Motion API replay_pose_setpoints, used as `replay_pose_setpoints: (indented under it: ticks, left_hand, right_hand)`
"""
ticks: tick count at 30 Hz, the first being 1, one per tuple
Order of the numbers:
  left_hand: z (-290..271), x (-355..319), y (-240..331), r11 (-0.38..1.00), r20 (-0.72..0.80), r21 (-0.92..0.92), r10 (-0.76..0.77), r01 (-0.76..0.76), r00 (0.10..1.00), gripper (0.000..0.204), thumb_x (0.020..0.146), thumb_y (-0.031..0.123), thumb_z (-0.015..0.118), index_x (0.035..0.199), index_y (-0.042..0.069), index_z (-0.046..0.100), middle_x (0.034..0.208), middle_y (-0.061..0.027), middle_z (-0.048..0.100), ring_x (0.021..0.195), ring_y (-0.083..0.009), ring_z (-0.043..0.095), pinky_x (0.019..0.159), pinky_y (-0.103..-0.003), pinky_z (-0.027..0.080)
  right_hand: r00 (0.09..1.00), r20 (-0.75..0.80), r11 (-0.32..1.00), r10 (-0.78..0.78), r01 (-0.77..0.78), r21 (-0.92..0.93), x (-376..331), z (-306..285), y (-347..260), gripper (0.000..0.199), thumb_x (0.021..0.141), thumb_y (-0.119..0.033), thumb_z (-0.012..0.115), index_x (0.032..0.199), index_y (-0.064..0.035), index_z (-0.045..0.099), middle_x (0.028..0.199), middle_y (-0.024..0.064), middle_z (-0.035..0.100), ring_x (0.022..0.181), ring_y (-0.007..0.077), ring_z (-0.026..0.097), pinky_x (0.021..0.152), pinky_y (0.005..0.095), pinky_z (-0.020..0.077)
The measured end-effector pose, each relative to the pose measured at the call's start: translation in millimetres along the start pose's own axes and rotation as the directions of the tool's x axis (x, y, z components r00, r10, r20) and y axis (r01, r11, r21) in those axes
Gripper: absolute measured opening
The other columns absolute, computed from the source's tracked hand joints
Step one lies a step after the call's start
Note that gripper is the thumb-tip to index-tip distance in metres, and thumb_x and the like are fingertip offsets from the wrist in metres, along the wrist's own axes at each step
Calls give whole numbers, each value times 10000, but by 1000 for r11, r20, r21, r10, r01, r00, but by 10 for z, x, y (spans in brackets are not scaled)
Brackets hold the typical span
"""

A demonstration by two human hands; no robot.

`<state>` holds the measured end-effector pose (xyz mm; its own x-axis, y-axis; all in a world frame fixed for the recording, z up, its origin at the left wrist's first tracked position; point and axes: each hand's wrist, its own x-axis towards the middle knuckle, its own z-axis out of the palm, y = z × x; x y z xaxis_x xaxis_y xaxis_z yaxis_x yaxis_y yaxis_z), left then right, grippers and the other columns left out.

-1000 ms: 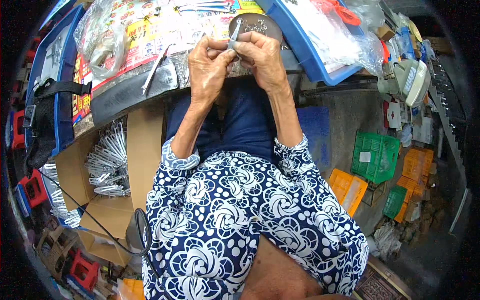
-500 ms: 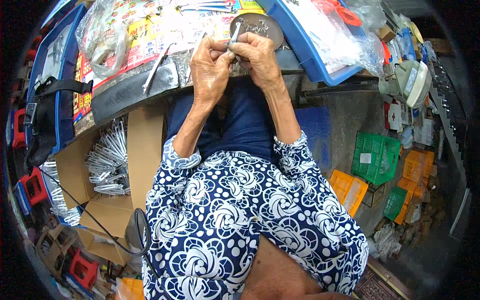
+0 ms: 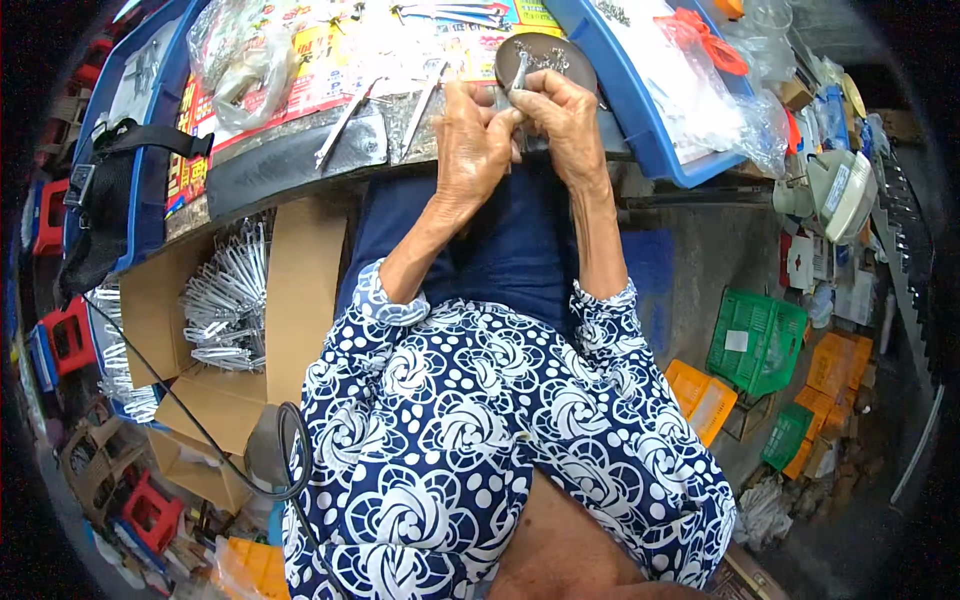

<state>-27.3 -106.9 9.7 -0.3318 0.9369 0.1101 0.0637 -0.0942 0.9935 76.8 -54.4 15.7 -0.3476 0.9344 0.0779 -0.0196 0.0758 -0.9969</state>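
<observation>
— What are the hands doing?
— The left hand (image 3: 470, 145) and right hand (image 3: 565, 115) meet at the bench (image 3: 290, 165) edge, both pinched closed on a small metal piece (image 3: 518, 72) held upright between their fingertips.
— And where is that piece?
— Just over a dark round dish (image 3: 560, 52) on the bench.
— What lies around?
— Slim metal tools (image 3: 345, 120) to the left, a blue tray (image 3: 640, 120) with plastic bags to the right. Below the bench, a cardboard box (image 3: 210, 400) holds metal clips (image 3: 225, 300).
</observation>
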Motion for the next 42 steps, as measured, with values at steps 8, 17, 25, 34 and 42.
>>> replay_pose_setpoints:
  ticks: [8, 17, 25, 34, 42]
  left_hand:
    - [-89, -63, 62, 992, 189, -63, -95, 109, 977, 205, 797, 74, 536, 846, -31, 367, 538, -113, 533, 413, -134, 513, 348, -249, 399]
    - [-494, 154, 49, 374, 111, 870, 487, -321, 866, 154, 658, 55, 572, 805, 28, 533, 783, -163, 514, 779, -305, 497, 655, -379, 410]
    - [-456, 331, -291, 140, 159, 966, 339, -217, 927, 250, 575, 102, 642, 787, 1, 556, 841, -130, 511, 838, -283, 462, 688, -424, 349]
    - [-452, 375, -277, 171, 119, 965, 385, -197, 915, 221, 596, 104, 634, 762, -8, 539, 800, -132, 512, 806, -268, 472, 678, -415, 334]
    - [-424, 337, 0, 572, 13, 735, 526, -365, 851, 101, 715, 34, 520, 758, -37, 462, 677, -197, 503, 650, -346, 512, 593, -403, 401]
  right_hand:
    - [998, -45, 945, 48, -31, 326, -104, 124, -4, 90, 752, -45, 558, 741, 41, 534, 580, 36, 528, 465, 70, 471, 401, 167, 353]
    - [994, -99, 899, 37, 10, 438, -170, 1, 187, 75, 753, -37, 565, 793, 18, 535, 627, 17, 526, 446, 32, 404, 382, 146, 292]
    - [995, -88, 904, 54, -11, 428, -317, 43, 209, 68, 749, -37, 568, 769, 18, 534, 590, 3, 500, 441, 31, 400, 373, 149, 287]
    - [994, -53, 912, 93, -64, 405, -280, 100, 203, 72, 743, -36, 569, 764, 22, 531, 582, 6, 486, 443, 34, 388, 379, 157, 285]
    - [990, -37, 902, 133, -106, 419, -265, 180, 186, 58, 752, -29, 556, 780, 14, 530, 596, 3, 487, 444, 28, 374, 385, 155, 276]
